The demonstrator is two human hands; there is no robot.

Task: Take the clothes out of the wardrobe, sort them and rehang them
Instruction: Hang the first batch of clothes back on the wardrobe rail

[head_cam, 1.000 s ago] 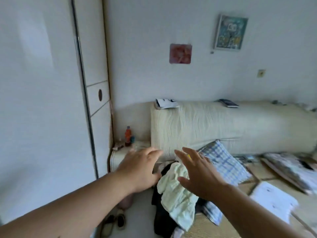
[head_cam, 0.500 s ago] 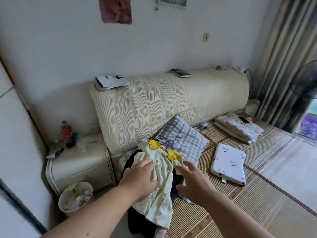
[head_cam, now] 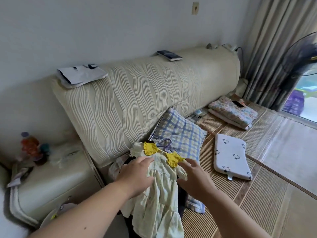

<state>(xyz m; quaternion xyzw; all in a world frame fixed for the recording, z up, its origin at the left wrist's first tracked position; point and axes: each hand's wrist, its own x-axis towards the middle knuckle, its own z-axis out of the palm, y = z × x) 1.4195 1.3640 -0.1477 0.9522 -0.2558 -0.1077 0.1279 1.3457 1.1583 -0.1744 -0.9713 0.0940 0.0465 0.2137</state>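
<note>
A pale green child's dress (head_cam: 160, 200) with a yellow ruffled collar lies on top of a heap of dark clothes at the bed's corner. A purple hanger (head_cam: 167, 143) sticks out of its neck. My left hand (head_cam: 136, 176) rests on the dress's left shoulder with its fingers laid loosely over the cloth. My right hand (head_cam: 194, 177) hovers with spread fingers beside the dress's right sleeve, just touching or just above it. The wardrobe is out of view.
A blue checked pillow (head_cam: 181, 134) leans on the cream headboard (head_cam: 145, 100) behind the heap. A white small pillow (head_cam: 231, 158) and a folded floral blanket (head_cam: 233, 112) lie on the bamboo mat. A bedside cabinet (head_cam: 51, 179) with a bottle stands left; a fan and curtain stand right.
The view has swung from the wardrobe door down to the bed. Both hands have come down onto the green dress, the left now on its shoulder.
</note>
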